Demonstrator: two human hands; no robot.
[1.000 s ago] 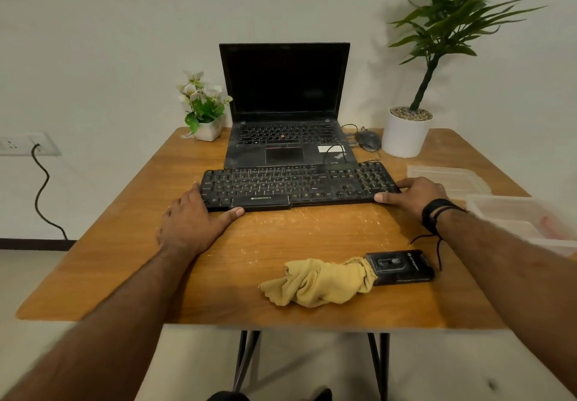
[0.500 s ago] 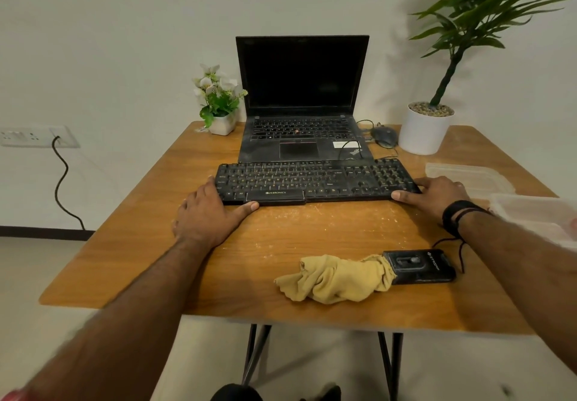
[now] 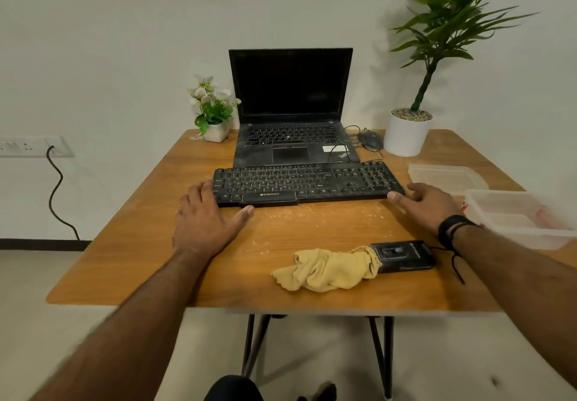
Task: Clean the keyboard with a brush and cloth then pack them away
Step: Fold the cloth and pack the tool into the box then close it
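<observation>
Clear plastic tub [image 3: 518,216], reddish item inside.

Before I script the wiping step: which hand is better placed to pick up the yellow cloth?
Probably the right hand. The yellow cloth lies on the table's near right part, closer to that wrist; the left hand rests at the keyboard's far left corner.

Black keyboard [image 3: 307,183]. Yellow cloth [image 3: 327,269]. Black laptop [image 3: 292,110]. Brown tabletop [image 3: 150,244] with pale specks. White pot [image 3: 406,135], green plant [image 3: 452,19]. See-through tub [image 3: 524,219]. White wall [image 3: 125,41].
</observation>
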